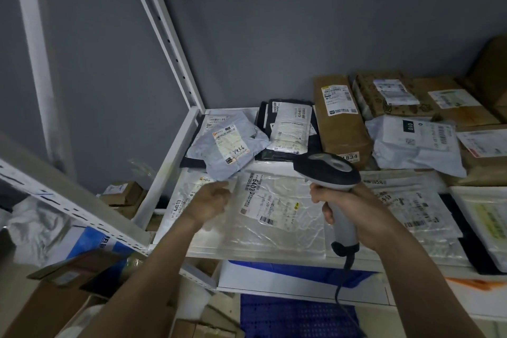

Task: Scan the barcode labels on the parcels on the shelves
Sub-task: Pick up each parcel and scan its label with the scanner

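- The right hand grips a grey barcode scanner by its handle, head aimed over the shelf.
- The left hand, fingers curled, touches a clear-wrapped parcel lying flat at the shelf's front.
- More parcels lie behind it.

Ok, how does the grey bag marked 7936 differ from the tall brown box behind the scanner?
The grey bag is soft, crumpled plastic lying askew on other parcels; the brown box is rigid cardboard with straight edges. The grey bag's label bears handwritten digits; the brown box's number is printed. Both carry white barcode labels facing up.
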